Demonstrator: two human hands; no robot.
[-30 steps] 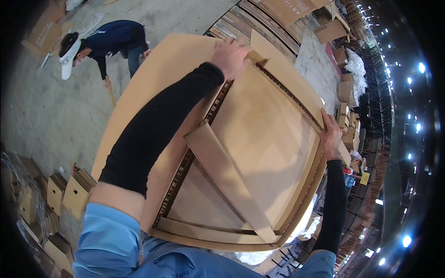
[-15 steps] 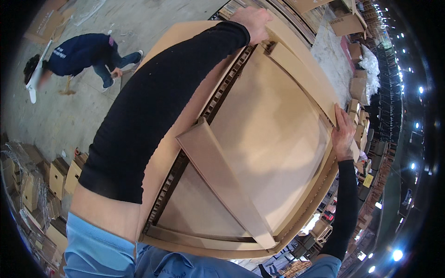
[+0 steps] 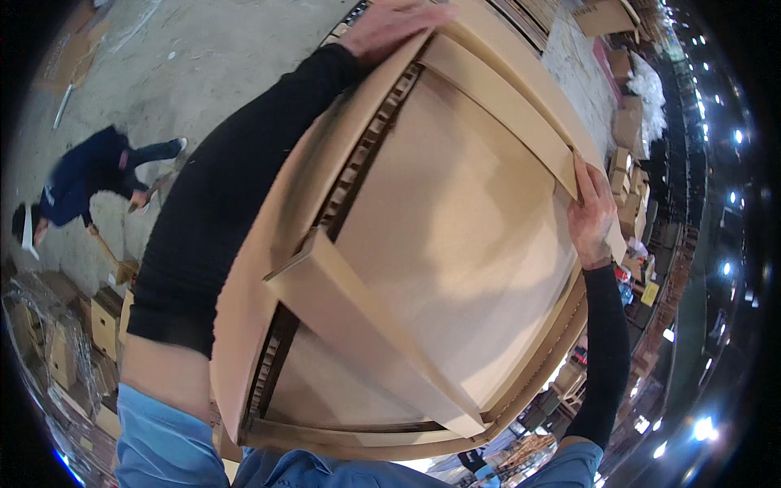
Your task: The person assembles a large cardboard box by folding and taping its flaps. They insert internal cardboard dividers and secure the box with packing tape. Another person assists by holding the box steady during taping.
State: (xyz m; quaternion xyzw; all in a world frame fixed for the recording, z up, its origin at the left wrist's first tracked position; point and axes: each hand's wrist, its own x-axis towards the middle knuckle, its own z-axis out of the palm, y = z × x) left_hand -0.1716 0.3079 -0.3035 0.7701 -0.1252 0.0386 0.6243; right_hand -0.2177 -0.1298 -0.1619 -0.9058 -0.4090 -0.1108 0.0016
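I hold a large flat cardboard panel [image 3: 455, 244] up close in front of me; it has folded edge flaps, a honeycomb core showing along its left side and a cardboard strip [image 3: 366, 325] lying diagonally across it. My left hand [image 3: 390, 24] grips the panel's top far edge, the arm in a black sleeve reaching over it. My right hand [image 3: 592, 218] clasps the right edge flap. The panel fills most of the view and hides what lies under it.
A person in dark blue [image 3: 89, 179] bends over the concrete floor at the left. Small cardboard boxes [image 3: 89, 325] are stacked at the lower left. More boxes and pallets [image 3: 630, 122] line the right side under ceiling lights.
The panel has come nearer and higher in view, my left hand moving up toward the top edge. The person in blue has shifted left and lower in the picture.
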